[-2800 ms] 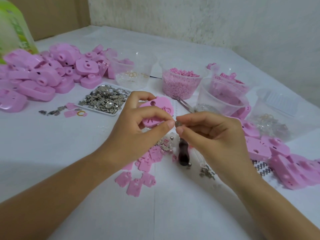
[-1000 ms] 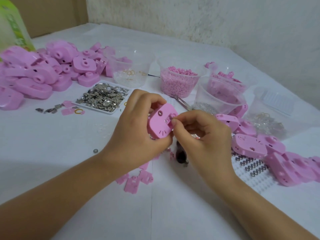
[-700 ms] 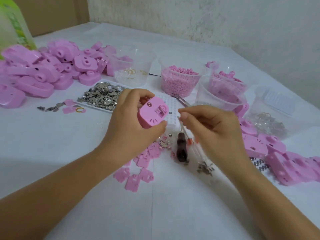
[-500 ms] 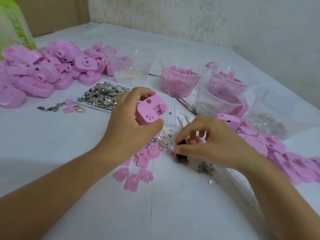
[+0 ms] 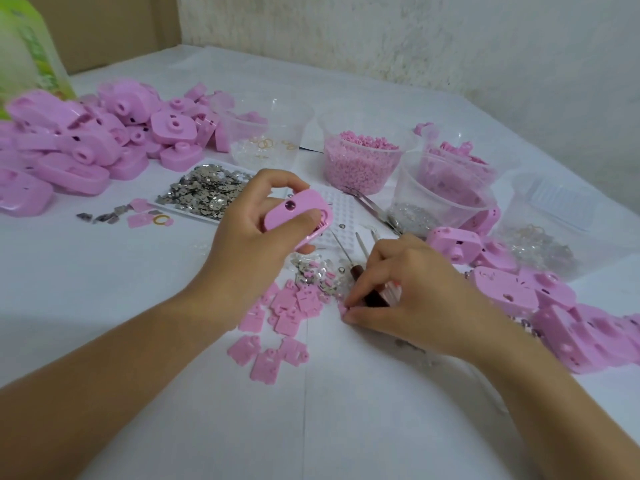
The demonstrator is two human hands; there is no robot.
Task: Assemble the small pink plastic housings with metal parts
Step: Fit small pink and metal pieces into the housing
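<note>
Left hand (image 5: 252,244) raised, fingers and thumb curled round housing (image 5: 294,216), held over left edge of pegboard (image 5: 341,213). Right hand (image 5: 412,299) low on bench (image 5: 104,289), nearer than pegboard, thumb and forefinger pinching small pink piece (image 5: 343,308), other fingers curled over awl (image 5: 360,277). Metal parts (image 5: 204,192) heaped left of pegboard. Pellet cup (image 5: 360,164) behind it. Flat plates (image 5: 287,306) in front.

l hand (image 5: 256,237) raised, fingers + thumb curled round pink housing (image 5: 298,216), forearm in from lower left. r hand (image 5: 405,292) below-right of the housing, knuckles up, thumb + index tips pinching small pink piece (image 5: 343,308), other fingers curled.
</note>
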